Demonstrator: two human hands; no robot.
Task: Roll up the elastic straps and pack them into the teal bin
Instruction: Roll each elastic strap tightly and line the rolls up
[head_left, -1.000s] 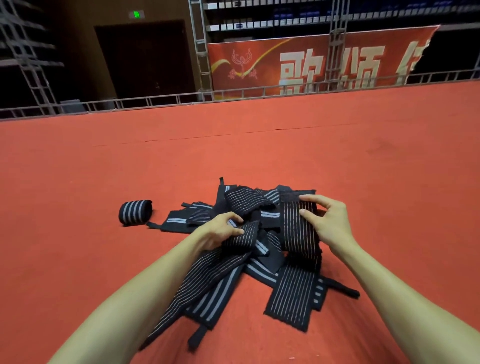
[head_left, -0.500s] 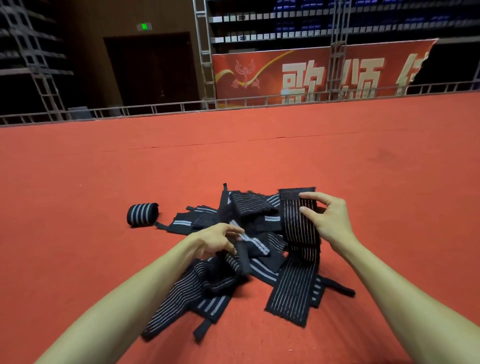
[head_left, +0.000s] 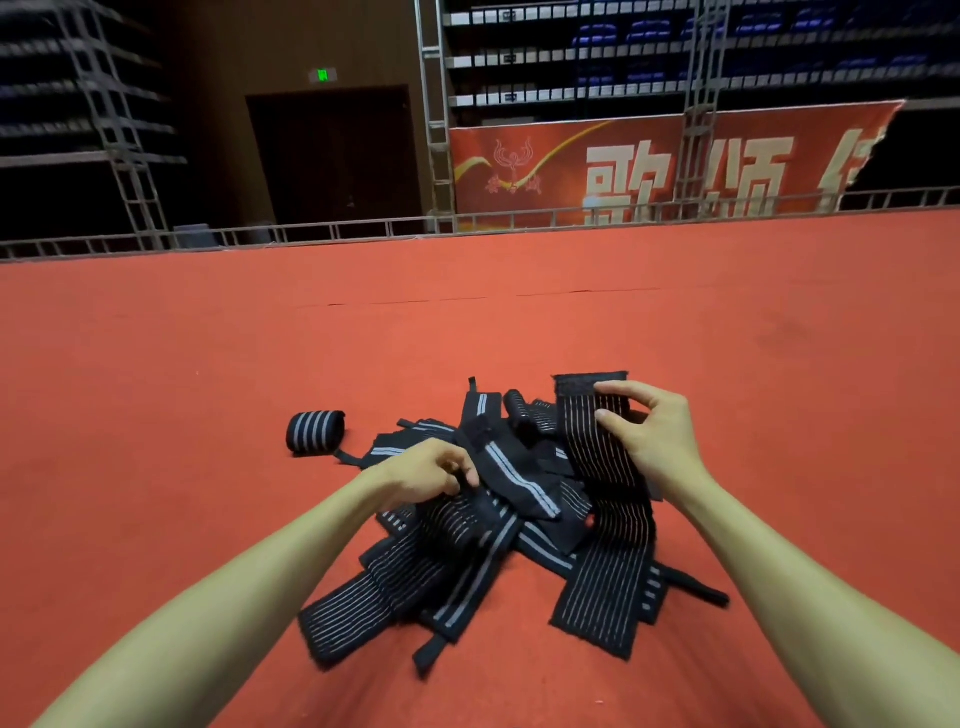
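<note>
Beside the strap pile (head_left: 519, 499) lies 1 rolled strap (head_left: 315, 432); left hand (head_left: 431, 473) and right hand (head_left: 654, 436) pinch straps (head_left: 584, 415).

You are in a big indoor hall or arena, not a room in a home or a workshop. Red carpet (head_left: 519, 338) spreads wide in front of you, with a seam (head_left: 441, 300) running across it, and it ends at a low metal railing (head_left: 363, 231). Beyond the railing rise stepped tiers with rows of blue seats (head_left: 779, 31) (dim and partly blurred), as in a spectator stand. Metal truss towers (head_left: 435, 104) stand at the carpet's far edge. A long red banner (head_left: 649, 166) with large pale Chinese characters and a gold emblem hangs below the seats. To the left, a dark double door (head_left: 337, 156) sits under a lit green exit sign (head_left: 322, 75).
</note>
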